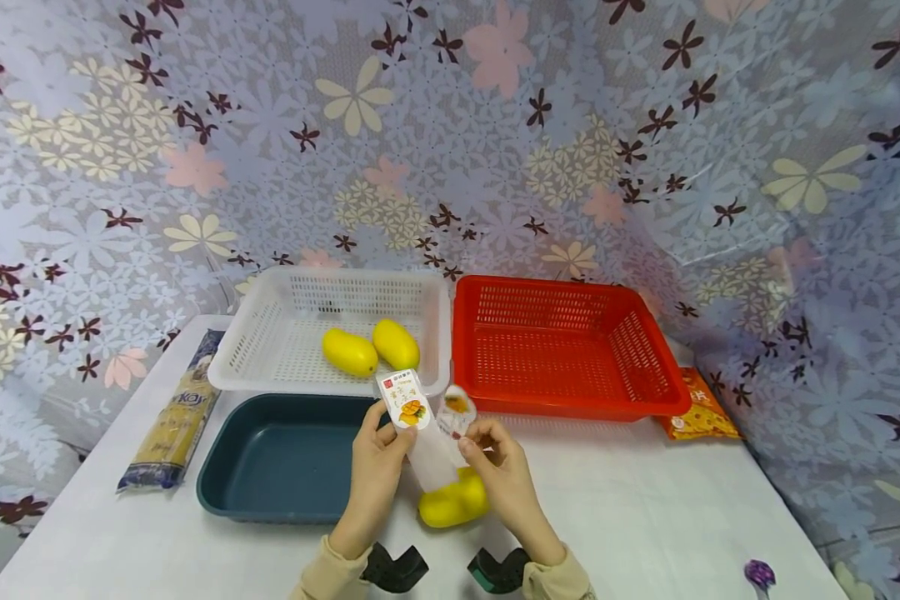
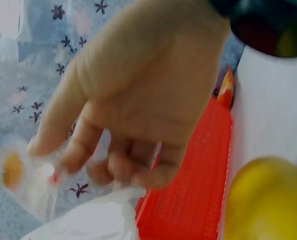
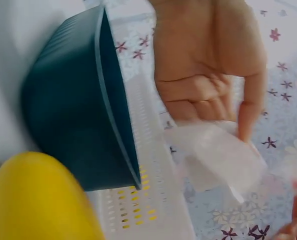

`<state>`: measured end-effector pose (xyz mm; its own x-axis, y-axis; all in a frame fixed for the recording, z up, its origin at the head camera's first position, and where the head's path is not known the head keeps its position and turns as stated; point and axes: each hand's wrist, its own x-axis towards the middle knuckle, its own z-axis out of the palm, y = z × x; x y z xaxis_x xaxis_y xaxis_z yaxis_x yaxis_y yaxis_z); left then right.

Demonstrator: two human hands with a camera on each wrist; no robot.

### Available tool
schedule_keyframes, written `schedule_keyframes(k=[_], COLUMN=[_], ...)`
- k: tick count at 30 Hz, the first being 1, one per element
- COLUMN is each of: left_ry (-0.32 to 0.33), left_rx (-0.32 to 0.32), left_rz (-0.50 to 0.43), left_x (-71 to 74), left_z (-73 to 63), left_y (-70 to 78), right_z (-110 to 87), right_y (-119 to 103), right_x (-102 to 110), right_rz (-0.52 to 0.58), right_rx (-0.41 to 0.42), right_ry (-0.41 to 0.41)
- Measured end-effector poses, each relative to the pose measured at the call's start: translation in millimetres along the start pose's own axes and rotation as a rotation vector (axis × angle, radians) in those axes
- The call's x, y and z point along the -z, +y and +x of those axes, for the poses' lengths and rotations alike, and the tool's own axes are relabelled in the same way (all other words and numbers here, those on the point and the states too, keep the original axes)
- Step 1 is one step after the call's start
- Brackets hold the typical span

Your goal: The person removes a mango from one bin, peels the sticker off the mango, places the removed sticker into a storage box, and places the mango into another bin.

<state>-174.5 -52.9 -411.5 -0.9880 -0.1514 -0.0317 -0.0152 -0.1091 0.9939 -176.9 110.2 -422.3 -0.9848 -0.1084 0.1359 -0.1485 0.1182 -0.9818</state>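
My left hand (image 1: pixel 375 462) holds a stack of mango stickers (image 1: pixel 405 402) between thumb and fingers. A blank white strip (image 1: pixel 432 457) hangs down from the stack toward a yellow mango (image 1: pixel 453 502) on the table. My right hand (image 1: pixel 504 477) pinches a single peeled sticker (image 1: pixel 456 412) with a mango picture, just right of the stack. In the left wrist view this sticker (image 2: pixel 11 172) is blurred at the thumb tip. The right wrist view shows the pale strip (image 3: pixel 223 155) under the left hand's fingers, with the mango (image 3: pixel 38 200) below.
Two mangoes (image 1: pixel 371 346) lie in a white basket (image 1: pixel 228 350). Beside it stands a red basket (image 1: pixel 562 367), with an orange snack bag (image 1: pixel 701 408) at its right. A dark teal bin (image 1: pixel 285 467) is left of my hands, a pasta pack (image 1: pixel 176 417) farther left. A purple-topped item (image 1: pixel 760 573) lies front right.
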Motion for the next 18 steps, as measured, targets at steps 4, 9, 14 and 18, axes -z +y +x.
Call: schedule_keyframes(k=[4,9,14,18], left_ry=[-0.011,-0.080,-0.158,-0.172], left_rx=[-0.002,-0.014,-0.028,-0.028], left_rz=[-0.043,-0.050,-0.096,-0.129], left_x=[4.0,5.9,6.3,5.9], left_z=[2.1,1.3,0.3,0.1], left_y=[1.2,1.7,0.9,-0.2], right_z=[-1.3,-1.9,-2.5,-2.6], right_y=[-2.0,0.2,2.5,2.1], right_x=[0.5,-1.4,-4.4,-6.4], right_rz=[0.004,-0.101,-0.160,-0.182], right_rx=[-0.040,-0.047,-0.049,-0.073], right_ry=[-0.064,-0.188,-0.217,-0.209])
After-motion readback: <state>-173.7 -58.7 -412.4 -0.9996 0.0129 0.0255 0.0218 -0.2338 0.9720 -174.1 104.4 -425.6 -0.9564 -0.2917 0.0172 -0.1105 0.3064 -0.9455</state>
